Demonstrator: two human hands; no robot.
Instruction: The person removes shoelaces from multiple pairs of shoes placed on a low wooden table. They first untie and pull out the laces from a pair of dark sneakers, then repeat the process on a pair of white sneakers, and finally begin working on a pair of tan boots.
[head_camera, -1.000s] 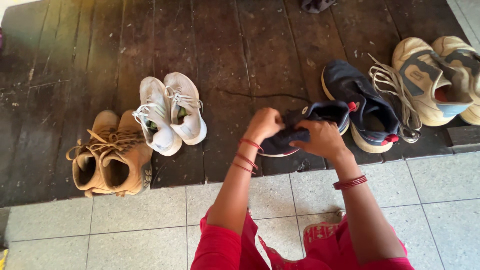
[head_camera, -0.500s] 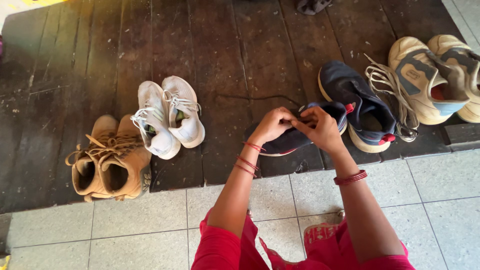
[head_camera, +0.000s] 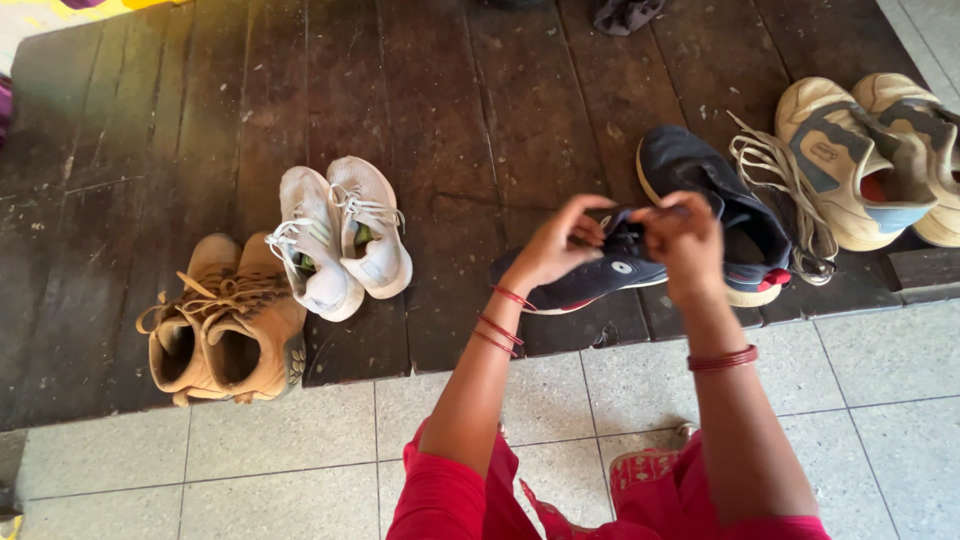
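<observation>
Dark navy shoe (head_camera: 590, 282) lifted above the wooden floor (head_camera: 480, 120). Left hand (head_camera: 560, 245) and right hand (head_camera: 682, 238) fingers pinched closed on its upper, near the lacing. Its mate (head_camera: 715, 195) lies just behind.

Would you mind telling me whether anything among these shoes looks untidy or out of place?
Yes: loose cream laces trail in a tangle between the dark navy sneaker and the beige sneakers. The white pair and tan boots stand neatly.
</observation>
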